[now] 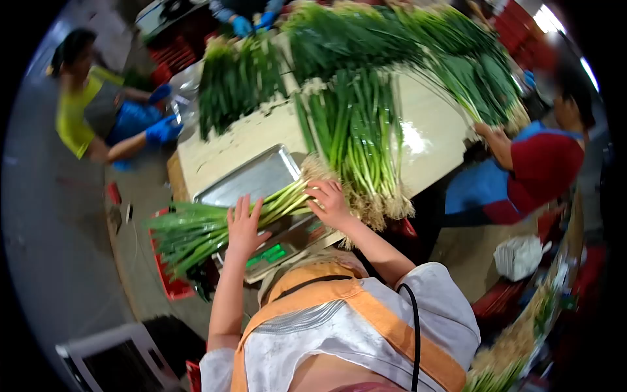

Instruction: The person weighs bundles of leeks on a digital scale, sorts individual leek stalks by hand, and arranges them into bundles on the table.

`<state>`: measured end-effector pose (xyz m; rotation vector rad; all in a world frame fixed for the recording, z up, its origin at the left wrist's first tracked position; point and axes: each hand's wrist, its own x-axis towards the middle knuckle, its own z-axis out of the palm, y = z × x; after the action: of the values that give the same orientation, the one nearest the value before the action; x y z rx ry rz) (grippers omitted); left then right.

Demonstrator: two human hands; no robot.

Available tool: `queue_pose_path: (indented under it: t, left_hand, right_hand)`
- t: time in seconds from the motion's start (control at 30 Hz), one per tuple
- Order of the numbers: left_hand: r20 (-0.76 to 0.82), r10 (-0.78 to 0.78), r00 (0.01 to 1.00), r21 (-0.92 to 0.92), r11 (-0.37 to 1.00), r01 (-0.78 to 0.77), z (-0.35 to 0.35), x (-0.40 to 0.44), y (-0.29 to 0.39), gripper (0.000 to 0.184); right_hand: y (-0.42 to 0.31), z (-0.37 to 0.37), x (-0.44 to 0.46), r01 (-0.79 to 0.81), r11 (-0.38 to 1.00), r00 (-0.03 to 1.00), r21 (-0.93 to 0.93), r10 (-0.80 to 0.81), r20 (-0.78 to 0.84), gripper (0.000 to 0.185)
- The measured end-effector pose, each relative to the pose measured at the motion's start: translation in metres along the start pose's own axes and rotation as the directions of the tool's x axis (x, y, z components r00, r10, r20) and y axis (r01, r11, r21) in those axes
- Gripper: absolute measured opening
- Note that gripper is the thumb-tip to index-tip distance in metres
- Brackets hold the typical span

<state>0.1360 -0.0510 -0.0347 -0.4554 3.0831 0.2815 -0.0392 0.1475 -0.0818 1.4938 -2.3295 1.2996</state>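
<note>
A bunch of scallions (277, 204) lies across a metal scale tray (251, 179), its leaves to the left and its pale roots to the right. My left hand (244, 228) rests over the green stalks with its fingers spread. Near the root end, my right hand (330, 204) touches the white stalks, fingers apart and slightly bent. Below the bunch, the scale's green-lit display (268, 254) shows; its digits are too small to read. Just beyond my right hand, a larger pile of scallions (356, 130) lies on the table with roots toward me.
More scallion piles (240, 81) cover the far side of the pale table (428, 157). A person in yellow (81, 121) with blue gloves stands left; another in red (545, 166) handles scallions at right. Blue-gloved hands (253, 25) work opposite. A red crate (173, 284) sits below left.
</note>
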Motion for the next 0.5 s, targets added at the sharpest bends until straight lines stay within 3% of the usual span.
queue_pose_path:
  t: [0.1, 0.13, 0.23, 0.27, 0.37, 0.4, 0.47, 0.5]
  left_hand:
    - [0.060, -0.037, 0.998, 0.094, 0.995, 0.032, 0.015, 0.020, -0.009, 0.097]
    - [0.029, 0.013, 0.999, 0.093, 0.996, -0.016, 0.016, 0.024, -0.010, 0.091]
    - [0.083, 0.138, 0.987, 0.088, 0.985, -0.145, 0.030, 0.032, -0.012, 0.085]
    - [0.025, 0.158, 0.987, 0.092, 0.983, -0.159, 0.034, 0.032, -0.013, 0.082]
    - [0.118, 0.064, 0.991, 0.063, 0.995, -0.072, 0.022, 0.032, -0.004, 0.084]
    - [0.182, 0.033, 0.983, 0.085, 0.995, -0.049, 0.026, 0.035, -0.005, 0.088]
    - [0.164, 0.059, 0.985, 0.081, 0.994, -0.073, 0.034, 0.035, -0.010, 0.098]
    - [0.186, 0.070, 0.980, 0.078, 0.993, -0.085, 0.031, 0.036, -0.008, 0.098]
  right_hand:
    - [0.017, -0.007, -0.023, -0.133, 0.990, 0.982, -0.037, 0.127, -0.140, 0.025]
    - [0.024, -0.007, -0.032, -0.181, 0.982, 0.977, -0.049, 0.174, -0.127, 0.030]
    - [0.036, 0.001, -0.054, -0.459, 0.820, 0.812, 0.343, 0.543, -0.212, 0.037]
    - [0.038, 0.002, -0.061, -0.577, 0.516, 0.648, 0.633, 0.761, -0.030, 0.044]
    - [0.030, -0.008, -0.049, -0.569, 0.243, 0.493, 0.786, 0.866, 0.089, 0.052]
    - [0.050, 0.012, -0.058, -0.528, 0.252, 0.523, 0.811, 0.849, 0.077, 0.061]
    - [0.067, 0.027, -0.053, -0.453, 0.278, 0.577, 0.847, 0.816, 0.041, 0.074]
    - [0.034, -0.004, -0.021, -0.487, 0.148, 0.530, 0.861, 0.833, 0.156, 0.083]
